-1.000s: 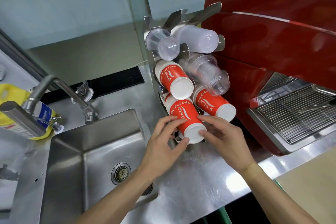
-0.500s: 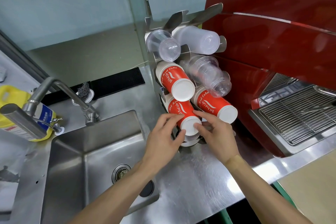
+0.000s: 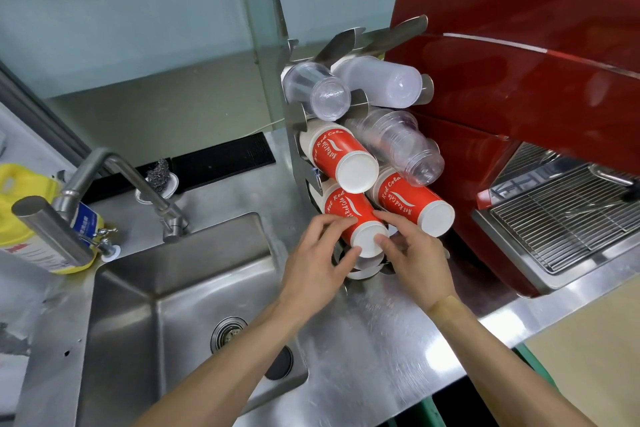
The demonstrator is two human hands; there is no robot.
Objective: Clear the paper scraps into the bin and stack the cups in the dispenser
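Note:
A steel cup dispenser stands on the counter beside the sink, its slots pointing towards me. Its lowest left slot holds a red paper cup stack with a white base facing out. My left hand grips that stack from the left, and my right hand grips it from the right with a fingertip on the white base. Two more red cup stacks and three clear plastic cup stacks fill the slots above. No paper scraps or bin show.
A steel sink with a tap lies to the left. A yellow detergent bottle stands behind the tap. A red coffee machine with a wire drip tray crowds the right side. A scourer rests by a black mat.
The red cup stack in my hands has slid further back into the lowest left slot, and both hands have moved forward with it. The camera has drawn slightly closer.

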